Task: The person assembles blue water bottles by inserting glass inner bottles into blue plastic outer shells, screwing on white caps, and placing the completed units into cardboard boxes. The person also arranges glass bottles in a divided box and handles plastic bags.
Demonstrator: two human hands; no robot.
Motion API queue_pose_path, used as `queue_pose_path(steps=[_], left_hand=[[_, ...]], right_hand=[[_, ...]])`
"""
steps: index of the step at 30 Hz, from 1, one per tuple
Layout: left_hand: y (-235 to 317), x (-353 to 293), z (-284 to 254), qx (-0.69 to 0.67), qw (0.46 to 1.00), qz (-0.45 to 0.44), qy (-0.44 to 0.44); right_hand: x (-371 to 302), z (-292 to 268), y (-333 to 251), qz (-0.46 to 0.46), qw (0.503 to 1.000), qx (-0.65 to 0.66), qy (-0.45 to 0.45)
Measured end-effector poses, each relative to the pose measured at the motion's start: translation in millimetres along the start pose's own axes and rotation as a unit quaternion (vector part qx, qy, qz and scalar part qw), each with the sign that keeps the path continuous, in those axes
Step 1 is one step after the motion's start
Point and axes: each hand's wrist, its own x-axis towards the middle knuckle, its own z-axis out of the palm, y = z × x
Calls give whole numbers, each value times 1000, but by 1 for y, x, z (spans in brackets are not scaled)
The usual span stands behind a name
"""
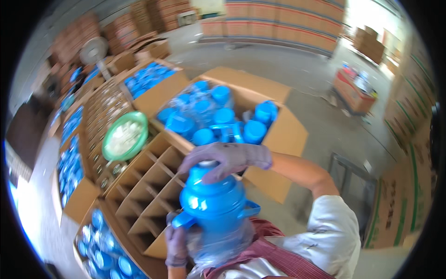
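A shiny blue thermos flask [214, 201] stands upright close to my body, with its side handle and spout showing. Clear plastic film [216, 246] is bunched round its lower part. My right hand [228, 158], in a grey-purple glove, grips the top of the flask, fingers curled over the neck opening. My left hand [176, 244], gloved too, holds the flask's lower left side below the spout; some of its fingers are hidden behind the film and flask.
Ahead, an open carton [274, 88] holds several blue flasks in plastic. A divided cardboard box [148, 188] lies to the left, with a green basin [107, 144] of white pieces beyond it. Bagged blue parts [104, 253] fill a box at lower left. Stacked cartons [399, 200] stand right.
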Motion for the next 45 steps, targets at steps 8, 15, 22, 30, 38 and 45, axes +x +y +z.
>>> queue_pose_path(steps=[8,15,22,30,38,45], left_hand=[[9,-10,-11,-55,990,-55,-114],[-31,-8,39,174,967,148,-113],[-4,-39,-32,-29,997,61,31],[-13,-52,-38,-47,996,58,-44],[10,-62,-10,231,961,110,-100],[54,-57,-56,730,502,462,37]], right_hand=[[22,-5,-17,-67,977,-199,-35],[60,30,-11,226,960,-161,-35],[71,33,-52,22,995,-51,-77],[88,34,-49,-120,952,-263,-99],[86,57,-9,109,989,-45,-94],[82,55,-21,7,992,-29,-123]])
